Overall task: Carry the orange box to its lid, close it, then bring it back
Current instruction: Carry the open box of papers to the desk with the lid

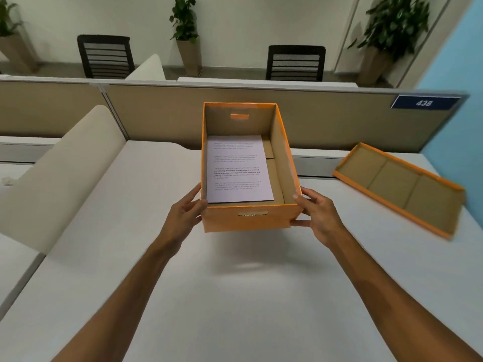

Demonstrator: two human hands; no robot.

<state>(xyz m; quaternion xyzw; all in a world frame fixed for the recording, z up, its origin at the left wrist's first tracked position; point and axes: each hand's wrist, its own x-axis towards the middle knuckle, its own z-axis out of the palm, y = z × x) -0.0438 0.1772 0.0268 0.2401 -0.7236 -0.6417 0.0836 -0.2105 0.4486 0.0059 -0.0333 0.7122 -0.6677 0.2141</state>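
Orange card outside, plain brown inside: the box [248, 220] hangs above the worktop [235, 296], long axis running 12 to 6. A printed sheet [239, 169] lies inside. Our left grip [187, 214] and right grip [317, 214] clasp its near corners. The lid [400, 186] lies upturned at 2 o'clock.

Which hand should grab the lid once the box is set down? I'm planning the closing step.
Probably the right hand: the lid lies upside down on the desk to the right of the box. The left hand would have to cross over.
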